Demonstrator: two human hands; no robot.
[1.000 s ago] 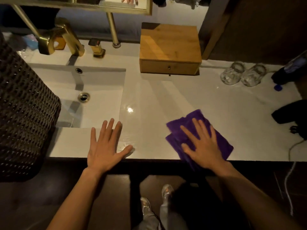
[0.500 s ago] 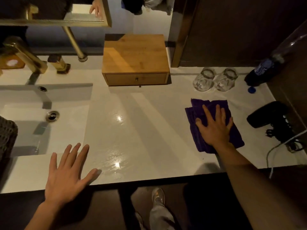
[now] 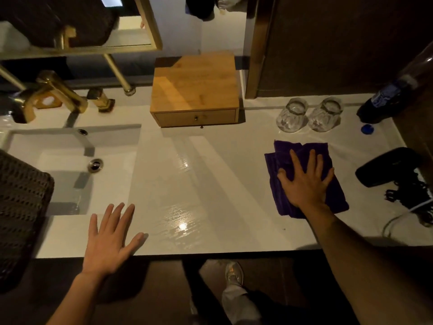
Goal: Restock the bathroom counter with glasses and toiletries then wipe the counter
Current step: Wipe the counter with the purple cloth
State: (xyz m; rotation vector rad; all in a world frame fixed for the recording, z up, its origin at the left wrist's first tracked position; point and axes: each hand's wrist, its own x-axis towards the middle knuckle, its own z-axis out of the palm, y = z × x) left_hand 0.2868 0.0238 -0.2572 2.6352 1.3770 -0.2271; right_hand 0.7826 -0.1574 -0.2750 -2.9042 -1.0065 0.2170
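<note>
A folded purple cloth [image 3: 332, 195] lies on the white counter [image 3: 210, 179] toward the right. My right hand [image 3: 304, 181] presses flat on it with fingers spread. My left hand [image 3: 110, 240] rests flat at the counter's front edge, palm down, fingers apart, holding nothing. Two clear glasses [image 3: 291, 114] [image 3: 325, 113] stand side by side behind the cloth near the back wall. A wet sheen shows on the counter between my hands.
A wooden drawer box [image 3: 194, 90] sits at the back centre. The sink [image 3: 70, 165] with a gold faucet [image 3: 58, 92] is on the left. A dark bottle [image 3: 384, 102], a blue cap [image 3: 367, 129] and a black hair dryer [image 3: 389, 165] with cord crowd the right end.
My right hand has pushed the purple cloth from the front edge to the right and back, toward the glasses. My left hand stays flat at the front edge.
</note>
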